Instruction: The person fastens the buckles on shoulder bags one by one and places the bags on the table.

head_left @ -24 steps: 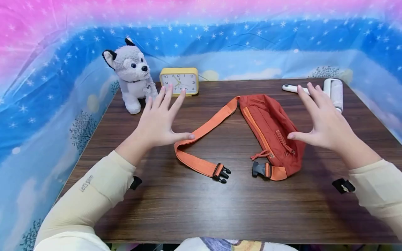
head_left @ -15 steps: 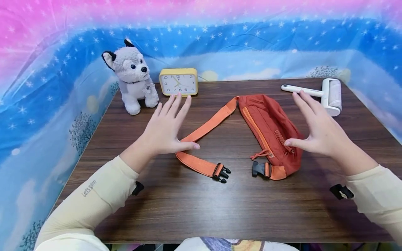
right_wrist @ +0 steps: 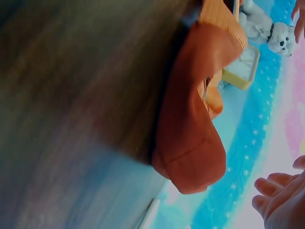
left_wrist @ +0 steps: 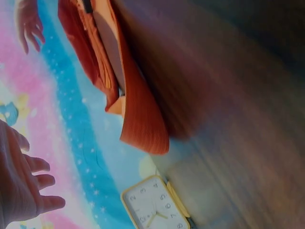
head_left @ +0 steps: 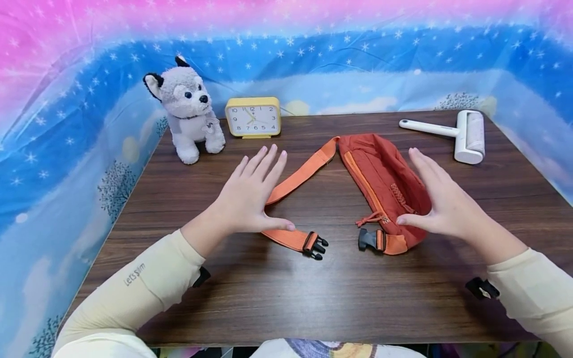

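Waist bag (head_left: 378,181): long axis slants far-left to near-right | socket buckle (head_left: 367,240) faces left | left hand (head_left: 248,201), right hand (head_left: 449,206): spread, released

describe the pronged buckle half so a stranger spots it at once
On the brown table lies a red waist bag with a long orange strap. The black pronged buckle half ends that strap; unlike the dark socket half at the bag's end, it looks forked.
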{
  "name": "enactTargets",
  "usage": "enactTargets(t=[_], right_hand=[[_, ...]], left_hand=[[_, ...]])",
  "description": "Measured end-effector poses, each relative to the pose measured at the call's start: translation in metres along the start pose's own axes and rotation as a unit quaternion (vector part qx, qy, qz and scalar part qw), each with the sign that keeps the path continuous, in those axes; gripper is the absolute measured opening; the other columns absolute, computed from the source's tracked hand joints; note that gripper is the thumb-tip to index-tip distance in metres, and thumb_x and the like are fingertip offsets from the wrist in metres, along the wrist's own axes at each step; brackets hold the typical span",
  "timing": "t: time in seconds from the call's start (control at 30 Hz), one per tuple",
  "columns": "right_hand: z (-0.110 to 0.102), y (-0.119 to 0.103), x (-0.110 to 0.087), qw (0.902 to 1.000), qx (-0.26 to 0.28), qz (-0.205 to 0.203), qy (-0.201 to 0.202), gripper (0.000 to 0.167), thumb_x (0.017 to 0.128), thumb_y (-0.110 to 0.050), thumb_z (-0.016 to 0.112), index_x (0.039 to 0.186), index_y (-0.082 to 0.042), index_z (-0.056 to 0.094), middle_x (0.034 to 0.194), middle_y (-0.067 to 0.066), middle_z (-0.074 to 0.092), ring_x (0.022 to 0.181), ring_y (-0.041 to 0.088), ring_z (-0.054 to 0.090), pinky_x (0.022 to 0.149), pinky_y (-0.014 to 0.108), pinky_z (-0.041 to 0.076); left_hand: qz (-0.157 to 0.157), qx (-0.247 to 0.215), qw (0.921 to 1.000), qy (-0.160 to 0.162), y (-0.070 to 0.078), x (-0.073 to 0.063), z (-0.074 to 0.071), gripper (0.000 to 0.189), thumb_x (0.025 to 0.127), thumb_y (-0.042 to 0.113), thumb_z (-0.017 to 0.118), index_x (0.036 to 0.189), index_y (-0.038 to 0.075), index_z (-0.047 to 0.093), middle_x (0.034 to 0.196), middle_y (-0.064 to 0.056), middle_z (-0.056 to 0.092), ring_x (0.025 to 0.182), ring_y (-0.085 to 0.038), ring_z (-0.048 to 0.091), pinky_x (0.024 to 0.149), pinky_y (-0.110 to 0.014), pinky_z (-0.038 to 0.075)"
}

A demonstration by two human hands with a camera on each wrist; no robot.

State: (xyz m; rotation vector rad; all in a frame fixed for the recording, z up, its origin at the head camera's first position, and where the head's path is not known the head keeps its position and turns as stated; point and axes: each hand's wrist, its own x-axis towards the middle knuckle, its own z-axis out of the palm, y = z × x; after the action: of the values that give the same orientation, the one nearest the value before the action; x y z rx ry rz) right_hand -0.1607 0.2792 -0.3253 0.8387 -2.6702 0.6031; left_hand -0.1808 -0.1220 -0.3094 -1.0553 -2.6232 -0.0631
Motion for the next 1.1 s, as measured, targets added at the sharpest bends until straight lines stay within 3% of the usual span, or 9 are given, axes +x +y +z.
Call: enactTargets(t=[0.3,0.6,0.87,1.1], right_hand=[[0.015,-0.003,-0.004,0.9996,0.019,-0.016,-0.015,0.12,0.058,-0.042,0.088,0.151,-0.016,0.017,0.15,0.011,0.025,0.133,0.031,0.026,0.105,0.046,0.024],[0.029,-0.009,-0.007,0.9983,0.019,-0.024,-0.05,0.111,0.062,-0.047,0.085,0.146,-0.005,0.026,0.144,0.015,0.033,0.13,0.032,0.031,0.1,0.053,0.028],[0.033,-0.015,-0.009,0.9969,0.018,-0.01,-0.076,0.103,0.063,-0.054,0.082,0.14,-0.003,0.036,0.137,0.014,0.041,0.126,0.032,0.036,0.096,0.055,0.032],[0.036,-0.016,-0.01,0.9923,0.028,-0.016,-0.12,0.097,0.066,-0.06,0.075,0.135,0.0,0.043,0.133,0.015,0.046,0.126,0.038,0.036,0.096,0.057,0.032]], left_hand=[[0.072,-0.023,0.9971,-0.002,0.015,0.004,0.013,0.123,0.065,0.088,0.045,0.149,0.003,0.014,0.151,-0.02,0.02,0.135,-0.035,0.024,0.105,-0.052,0.023],[0.121,-0.037,0.9916,-0.027,0.026,0.005,0.028,0.12,0.068,0.086,0.044,0.148,-0.001,0.019,0.144,-0.021,0.033,0.128,-0.032,0.036,0.104,-0.049,0.026],[0.129,-0.038,0.9849,-0.108,0.035,0.005,0.032,0.112,0.071,0.078,0.054,0.144,-0.003,0.027,0.14,-0.016,0.038,0.123,-0.027,0.041,0.104,-0.038,0.028],[0.115,-0.075,0.9702,-0.2,0.04,0.009,0.033,0.095,0.077,0.062,0.064,0.144,0.003,0.032,0.135,-0.01,0.041,0.116,-0.023,0.042,0.097,-0.034,0.036]])
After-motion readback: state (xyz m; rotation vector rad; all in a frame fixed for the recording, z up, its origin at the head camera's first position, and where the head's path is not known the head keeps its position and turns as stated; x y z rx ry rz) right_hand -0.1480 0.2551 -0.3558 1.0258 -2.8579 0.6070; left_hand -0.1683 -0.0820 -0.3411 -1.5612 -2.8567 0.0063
